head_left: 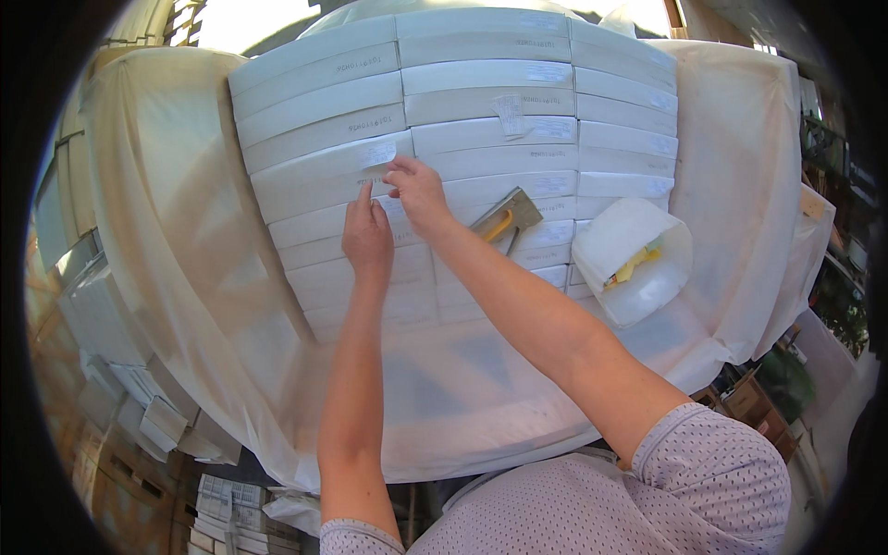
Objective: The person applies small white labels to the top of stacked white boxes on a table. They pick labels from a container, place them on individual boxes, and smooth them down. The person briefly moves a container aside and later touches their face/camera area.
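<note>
Stacked white cardboard boxes (324, 176) fill the middle, each with a small printed label or handwriting on its side. My right hand (421, 196) is at a box in the left column, its thumb and fingertips closed on the edge of a white sticker label (377, 154). Just below and to the left, my left hand (367, 236) rests against the box side, index finger stretched upward and the other fingers partly bent. Part of the label's edge is hidden by the right fingertips.
A flat metal tool with a yellow handle (507, 220) lies on the boxes beside my right forearm. Further right sits a cut white plastic container (647, 296) with yellow scraps inside. A loose label sheet (509, 116) lies higher up. Translucent plastic sheeting (731, 166) drapes around the stack.
</note>
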Available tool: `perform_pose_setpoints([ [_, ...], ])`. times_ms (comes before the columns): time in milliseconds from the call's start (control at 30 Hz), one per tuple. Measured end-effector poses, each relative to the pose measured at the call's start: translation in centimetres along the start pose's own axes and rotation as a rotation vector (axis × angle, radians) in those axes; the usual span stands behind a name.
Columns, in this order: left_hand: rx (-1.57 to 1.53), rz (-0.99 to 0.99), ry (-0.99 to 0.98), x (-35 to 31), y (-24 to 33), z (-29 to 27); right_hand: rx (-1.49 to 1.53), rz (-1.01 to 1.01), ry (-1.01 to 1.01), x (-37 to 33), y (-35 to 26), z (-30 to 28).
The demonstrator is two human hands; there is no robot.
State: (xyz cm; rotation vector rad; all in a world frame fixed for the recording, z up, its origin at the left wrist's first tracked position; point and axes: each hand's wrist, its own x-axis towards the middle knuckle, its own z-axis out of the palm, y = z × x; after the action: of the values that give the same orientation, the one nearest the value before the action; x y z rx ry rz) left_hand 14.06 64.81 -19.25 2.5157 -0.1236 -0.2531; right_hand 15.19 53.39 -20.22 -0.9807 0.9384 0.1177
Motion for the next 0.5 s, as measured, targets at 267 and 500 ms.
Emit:
perform_pose_setpoints([
  [267, 0.158, 0.007, -0.024, 3.6, -1.5, 3.4, 0.060, 0.009, 0.032, 1.3, 1.0, -0.7],
  [500, 0.345, 0.052, -0.038, 3.6, -2.1, 4.8, -0.216, 0.022, 0.125, 2.4, 0.8, -1.3],
])
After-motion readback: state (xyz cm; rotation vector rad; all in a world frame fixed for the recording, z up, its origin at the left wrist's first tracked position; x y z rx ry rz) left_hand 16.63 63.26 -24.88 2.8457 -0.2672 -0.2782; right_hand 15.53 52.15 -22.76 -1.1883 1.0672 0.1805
